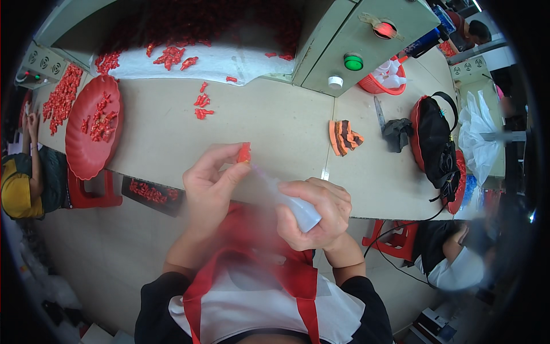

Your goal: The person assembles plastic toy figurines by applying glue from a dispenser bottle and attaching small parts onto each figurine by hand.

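On the pale surface (275, 123) below the grey machine cabinet (366, 40), keep your left hand (209, 183) pinched on the small red piece (244, 153) while your right hand (318, 215), closed around the white squeeze bottle (295, 206), steadies its nozzle just beside that piece.

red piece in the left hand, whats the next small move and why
Probably bring the white tool's tip the last bit up to the small red piece. The left hand pinches the piece above the table, the right hand grips the white tool aimed at it, and its blurred tip seems just short of contact.
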### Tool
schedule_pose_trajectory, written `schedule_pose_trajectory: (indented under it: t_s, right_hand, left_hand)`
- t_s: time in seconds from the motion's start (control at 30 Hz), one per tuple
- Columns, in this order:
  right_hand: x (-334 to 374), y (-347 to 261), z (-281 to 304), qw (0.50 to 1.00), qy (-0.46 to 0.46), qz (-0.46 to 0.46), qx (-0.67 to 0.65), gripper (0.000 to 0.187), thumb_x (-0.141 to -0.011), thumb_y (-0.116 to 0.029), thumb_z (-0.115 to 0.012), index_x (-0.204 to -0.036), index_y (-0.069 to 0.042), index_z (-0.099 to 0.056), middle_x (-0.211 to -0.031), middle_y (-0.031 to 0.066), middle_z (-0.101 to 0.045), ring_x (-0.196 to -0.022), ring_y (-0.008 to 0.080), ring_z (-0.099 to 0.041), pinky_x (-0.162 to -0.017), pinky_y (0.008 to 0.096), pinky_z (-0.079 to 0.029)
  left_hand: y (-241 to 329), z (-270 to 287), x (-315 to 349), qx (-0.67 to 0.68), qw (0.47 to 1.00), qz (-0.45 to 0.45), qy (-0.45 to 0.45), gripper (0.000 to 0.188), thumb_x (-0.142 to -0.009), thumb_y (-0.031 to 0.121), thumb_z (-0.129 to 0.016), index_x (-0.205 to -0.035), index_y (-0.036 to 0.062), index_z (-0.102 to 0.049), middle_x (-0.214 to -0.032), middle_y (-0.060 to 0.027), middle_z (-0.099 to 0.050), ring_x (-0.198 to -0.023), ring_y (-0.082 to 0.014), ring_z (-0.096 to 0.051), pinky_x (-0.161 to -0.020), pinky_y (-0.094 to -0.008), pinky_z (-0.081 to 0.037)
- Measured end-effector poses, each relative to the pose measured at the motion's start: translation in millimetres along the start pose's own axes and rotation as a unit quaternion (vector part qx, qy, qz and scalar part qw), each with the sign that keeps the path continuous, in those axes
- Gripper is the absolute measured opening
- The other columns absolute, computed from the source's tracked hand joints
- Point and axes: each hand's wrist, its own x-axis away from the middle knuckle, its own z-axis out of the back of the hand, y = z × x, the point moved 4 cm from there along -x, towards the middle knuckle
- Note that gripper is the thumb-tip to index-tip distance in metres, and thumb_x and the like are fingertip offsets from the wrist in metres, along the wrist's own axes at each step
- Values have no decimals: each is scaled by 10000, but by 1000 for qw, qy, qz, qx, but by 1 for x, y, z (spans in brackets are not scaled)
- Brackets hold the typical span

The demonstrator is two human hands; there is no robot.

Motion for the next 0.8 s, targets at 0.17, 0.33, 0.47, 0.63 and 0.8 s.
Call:
schedule_pose_trajectory:
  t_s: [0.17, 0.33, 0.47, 0.63, 0.8]
  right_hand:
    - [0, 1, -1, 1000, -7, 1, 1, 276, -587, -36, -674, -860, -40, -636, -637, 73, -600, -480, 205, -561, -466, 264, -455]
    - [-3, 2, -13, 999, -6, 48, -2, 250, -626, -12, -608, -865, 53, -579, -664, 94, -610, -497, 145, -558, -480, 240, -453]
    - [-3, 34, -38, 952, -27, -279, -124, 203, -771, -62, -585, -948, 37, -577, -745, 77, -624, -594, 109, -578, -546, 244, -469]
    - [-27, 94, -116, 840, -126, -424, -316, 331, -759, -40, -601, -1062, 26, -483, -815, 122, -600, -730, 163, -619, -644, 294, -495]
    - [-74, 89, -159, 963, -208, -124, 121, 277, -682, -66, -648, -930, 17, -558, -862, 205, -597, -753, 356, -600, -694, 409, -493]
  left_hand:
    - [-1, 2, 0, -9, 1000, -10, 0, 241, -797, -59, -598, -1037, -68, -579, -933, -85, -593, -860, -140, -572, -748, -255, -474]
    - [-1, 19, -4, -11, 999, -25, 34, 235, -794, -62, -595, -1029, -71, -584, -960, -81, -601, -862, -129, -571, -737, -241, -471]
    - [-4, 58, -8, -27, 993, -24, 111, 237, -795, -49, -599, -1030, -76, -583, -949, -79, -615, -838, -115, -575, -726, -232, -471]
    - [-4, 84, -1, 17, 990, -26, 140, 251, -808, -21, -599, -1049, -87, -570, -929, -94, -635, -782, -112, -591, -713, -237, -483]
    - [1, 94, 5, 40, 985, -17, 166, 250, -813, -10, -601, -1051, -81, -572, -913, -96, -638, -780, -115, -599, -715, -255, -503]
